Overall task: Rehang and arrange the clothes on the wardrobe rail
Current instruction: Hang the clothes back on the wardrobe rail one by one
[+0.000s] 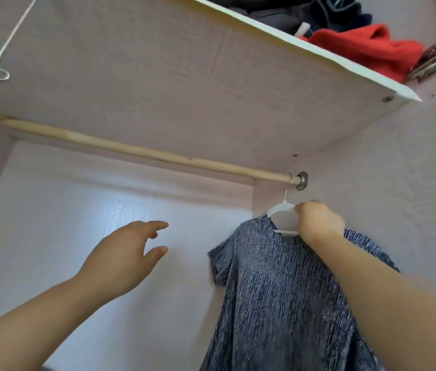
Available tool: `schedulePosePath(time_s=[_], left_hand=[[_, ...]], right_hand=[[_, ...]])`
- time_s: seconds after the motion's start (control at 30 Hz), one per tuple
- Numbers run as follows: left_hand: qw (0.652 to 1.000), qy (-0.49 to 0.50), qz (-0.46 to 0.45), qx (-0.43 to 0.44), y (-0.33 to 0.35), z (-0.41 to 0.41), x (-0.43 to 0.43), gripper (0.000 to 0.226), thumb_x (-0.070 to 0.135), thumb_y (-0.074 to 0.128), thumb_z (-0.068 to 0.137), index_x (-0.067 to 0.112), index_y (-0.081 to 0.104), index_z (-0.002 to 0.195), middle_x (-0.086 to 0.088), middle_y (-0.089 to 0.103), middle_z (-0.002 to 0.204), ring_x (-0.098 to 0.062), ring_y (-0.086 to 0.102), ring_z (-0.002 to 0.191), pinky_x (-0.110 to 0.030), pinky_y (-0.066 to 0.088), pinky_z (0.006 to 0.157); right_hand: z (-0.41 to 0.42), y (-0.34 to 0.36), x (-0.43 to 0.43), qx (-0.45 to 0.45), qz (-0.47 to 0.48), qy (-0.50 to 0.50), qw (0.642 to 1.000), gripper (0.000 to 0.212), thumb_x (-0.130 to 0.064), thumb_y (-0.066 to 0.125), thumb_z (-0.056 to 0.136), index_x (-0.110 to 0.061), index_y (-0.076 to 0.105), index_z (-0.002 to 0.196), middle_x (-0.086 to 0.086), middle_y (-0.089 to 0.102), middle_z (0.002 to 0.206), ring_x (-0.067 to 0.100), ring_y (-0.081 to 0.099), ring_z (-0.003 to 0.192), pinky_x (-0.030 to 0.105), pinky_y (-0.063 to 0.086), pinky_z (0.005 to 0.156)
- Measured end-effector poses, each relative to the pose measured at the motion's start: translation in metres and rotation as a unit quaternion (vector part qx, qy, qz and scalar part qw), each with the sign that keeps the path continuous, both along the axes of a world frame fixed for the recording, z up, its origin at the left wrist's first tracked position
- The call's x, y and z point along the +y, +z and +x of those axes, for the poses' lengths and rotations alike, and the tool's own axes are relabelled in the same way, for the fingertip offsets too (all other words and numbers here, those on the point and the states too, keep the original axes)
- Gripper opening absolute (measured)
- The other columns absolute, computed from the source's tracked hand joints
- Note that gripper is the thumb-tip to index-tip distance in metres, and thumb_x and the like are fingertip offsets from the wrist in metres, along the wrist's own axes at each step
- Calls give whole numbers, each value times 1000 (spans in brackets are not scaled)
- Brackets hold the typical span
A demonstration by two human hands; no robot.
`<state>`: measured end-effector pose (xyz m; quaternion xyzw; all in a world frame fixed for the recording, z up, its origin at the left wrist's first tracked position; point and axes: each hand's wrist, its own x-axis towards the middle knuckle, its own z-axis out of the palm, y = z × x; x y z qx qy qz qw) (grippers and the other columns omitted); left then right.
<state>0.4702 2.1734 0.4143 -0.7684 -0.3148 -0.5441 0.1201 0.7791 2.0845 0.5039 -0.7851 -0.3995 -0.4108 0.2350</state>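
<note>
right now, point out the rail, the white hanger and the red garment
rail (pixel 142 149): head view, middle of the pole
white hanger (pixel 281 208): head view, left shoulder curve
red garment (pixel 366 46): head view, centre of the bundle

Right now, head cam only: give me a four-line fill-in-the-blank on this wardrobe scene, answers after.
1. The right hand grips the white ____ that carries the blue-grey shirt.
2. The shirt hangs at the ____ end of the wooden rail.
3. The left hand is open and holds ____.
4. On the shelf above the rail lies a ____ garment beside dark ones.
Missing words: hanger; right; nothing; red.
</note>
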Motion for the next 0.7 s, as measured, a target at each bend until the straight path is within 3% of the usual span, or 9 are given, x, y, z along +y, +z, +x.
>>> schedulePosePath(time_s=[0.13,0.27,0.33,0.43,0.53,0.7], left_hand=[[1000,6,-10,6,-4,-1,4,44,40,50,90,39,39,133,16,53,115,-5,52,103,-20,37,80],[1000,9,-24,10,-8,-3,6,44,40,51,89,38,41,132,15,54,115,-7,53,101,-21,39,81],[999,8,-32,11,-11,-3,5,44,39,52,89,38,41,132,15,54,115,-7,53,100,-22,39,81],[999,5,-40,17,-19,-4,3,44,39,52,89,37,41,132,13,54,116,-8,53,100,-21,39,80],[998,4,-58,23,-32,-7,0,44,37,52,90,36,41,133,11,55,118,-9,53,103,-21,39,82],[992,23,-118,45,-76,-19,-11,45,36,49,92,35,37,135,10,53,123,-9,50,111,-21,39,88]], right_hand=[[2,-22,2,-22,11,16,1000,36,-2,46,87,-18,52,119,1,40,90,27,60,77,34,48,62],[3,-28,1,-2,35,51,998,29,-14,46,91,-15,54,120,5,45,92,27,53,73,34,47,65],[1,-31,1,47,64,112,991,34,-22,51,91,-15,56,123,11,54,105,32,57,87,37,47,75],[-8,-44,0,26,129,152,980,39,-28,59,88,-15,59,124,13,58,120,34,53,108,40,44,89],[-23,-71,5,0,134,200,970,36,-28,64,86,-15,62,120,12,61,116,32,52,109,42,42,91],[-56,-140,31,40,64,287,955,37,-26,61,89,-18,58,124,8,58,124,28,51,112,41,41,94]])
